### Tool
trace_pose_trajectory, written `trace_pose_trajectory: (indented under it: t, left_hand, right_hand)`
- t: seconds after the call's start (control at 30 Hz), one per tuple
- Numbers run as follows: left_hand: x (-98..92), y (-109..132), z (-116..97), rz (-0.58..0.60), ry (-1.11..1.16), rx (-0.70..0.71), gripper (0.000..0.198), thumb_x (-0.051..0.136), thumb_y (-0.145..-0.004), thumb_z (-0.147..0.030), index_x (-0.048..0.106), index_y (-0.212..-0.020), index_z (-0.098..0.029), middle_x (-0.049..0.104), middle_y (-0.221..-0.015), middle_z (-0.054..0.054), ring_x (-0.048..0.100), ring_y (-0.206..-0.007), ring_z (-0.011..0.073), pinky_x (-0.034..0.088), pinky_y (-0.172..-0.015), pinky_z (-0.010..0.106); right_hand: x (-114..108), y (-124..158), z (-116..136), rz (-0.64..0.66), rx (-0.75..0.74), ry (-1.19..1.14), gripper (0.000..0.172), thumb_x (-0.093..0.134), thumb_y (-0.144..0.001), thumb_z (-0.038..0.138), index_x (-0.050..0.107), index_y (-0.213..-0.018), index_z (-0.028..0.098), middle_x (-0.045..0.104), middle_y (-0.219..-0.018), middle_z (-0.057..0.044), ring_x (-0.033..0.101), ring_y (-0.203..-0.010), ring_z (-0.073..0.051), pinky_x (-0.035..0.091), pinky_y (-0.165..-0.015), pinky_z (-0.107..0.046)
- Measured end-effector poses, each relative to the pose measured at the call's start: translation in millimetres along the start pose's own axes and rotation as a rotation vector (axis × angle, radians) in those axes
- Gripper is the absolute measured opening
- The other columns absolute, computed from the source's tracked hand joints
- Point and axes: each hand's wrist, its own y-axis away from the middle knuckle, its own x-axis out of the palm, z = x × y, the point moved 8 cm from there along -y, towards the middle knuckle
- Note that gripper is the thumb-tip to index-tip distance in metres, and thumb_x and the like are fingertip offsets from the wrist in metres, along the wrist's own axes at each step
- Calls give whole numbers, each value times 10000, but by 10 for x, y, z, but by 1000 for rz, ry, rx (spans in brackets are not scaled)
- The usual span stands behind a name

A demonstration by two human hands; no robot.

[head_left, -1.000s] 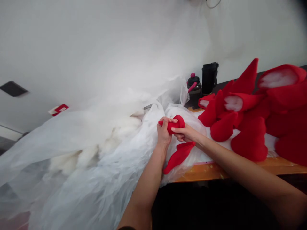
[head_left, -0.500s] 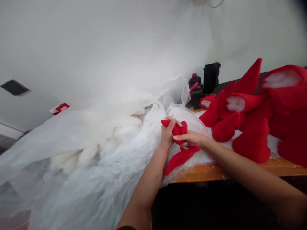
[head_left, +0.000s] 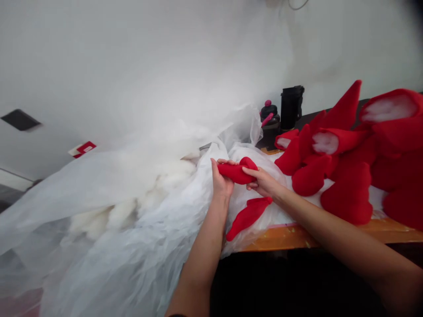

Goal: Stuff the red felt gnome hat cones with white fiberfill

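Observation:
A red plush piece (head_left: 235, 173), plump and narrowing toward its left end, lies between my hands above the white plastic. My left hand (head_left: 224, 182) cradles the narrow end, fingers behind it and thumb raised off the cloth. My right hand (head_left: 262, 180) grips the wider end, thumb on top and fingers underneath. A fold of red cloth stands up beside that thumb. Just below my hands, a second, flatter red fabric piece (head_left: 247, 218) rests on the plastic near the table edge.
On the left spreads a large translucent plastic bag (head_left: 178, 211) with white stuffing (head_left: 124, 215) in it. Several red plush pieces (head_left: 346, 193) are heaped on the right, some showing white filling. A black cup (head_left: 291, 108) and a dark bottle (head_left: 269, 115) stand behind. The orange table edge (head_left: 280, 237) runs in front.
My hands have moved slightly apart. The left has loosened from a closed squeeze, its thumb lifting, and the red plush piece now shows lengthwise. The flatter piece below stays nearly in place.

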Motion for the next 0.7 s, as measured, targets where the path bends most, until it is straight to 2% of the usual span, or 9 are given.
trace_pose_trajectory:
  t: [0.17,0.27,0.37,0.43,0.6,0.7]
  left_hand:
    - [-19,-26,-68,-4,-91,78,406,771,-735,-542,591,-837,-194,702,-848,26,674,-780,159,522,-829,319]
    - [10,-9,21,29,-146,4,451,801,-702,-541,601,-904,-190,715,-854,43,698,-837,205,528,-842,349]
    - [36,19,102,64,-80,-85,462,751,-744,-592,598,-919,-192,714,-850,52,707,-892,233,536,-872,383]
    - [43,31,101,70,-24,-88,431,726,-771,-588,588,-894,-198,707,-865,49,700,-888,215,535,-892,380]
    - [-50,5,9,-22,-8,20,379,710,-798,-554,544,-837,-216,670,-870,8,669,-828,150,524,-923,361]
    - [-68,-18,-26,-2,-40,9,438,722,-791,-579,509,-724,-203,600,-740,-11,632,-715,125,542,-885,348]
  right_hand:
    - [-16,15,63,-15,-66,44,465,793,-720,574,516,-741,201,461,-556,55,315,-413,-56,438,-451,-245]
    - [65,36,33,75,-42,113,445,743,-769,601,553,-797,199,459,-557,61,304,-415,-60,460,-459,-253]
    - [124,58,-1,126,-9,186,418,782,-760,530,591,-944,208,468,-565,74,321,-419,-67,451,-434,-236]
    - [126,68,6,121,-15,192,442,811,-733,499,600,-984,204,499,-584,67,352,-426,-69,453,-431,-229]
    - [119,62,-77,218,11,191,418,796,-736,538,614,-839,176,510,-550,51,379,-410,-73,473,-447,-247]
    - [132,15,-175,261,78,167,375,830,-729,445,644,-931,191,575,-611,40,488,-483,-104,490,-486,-243]
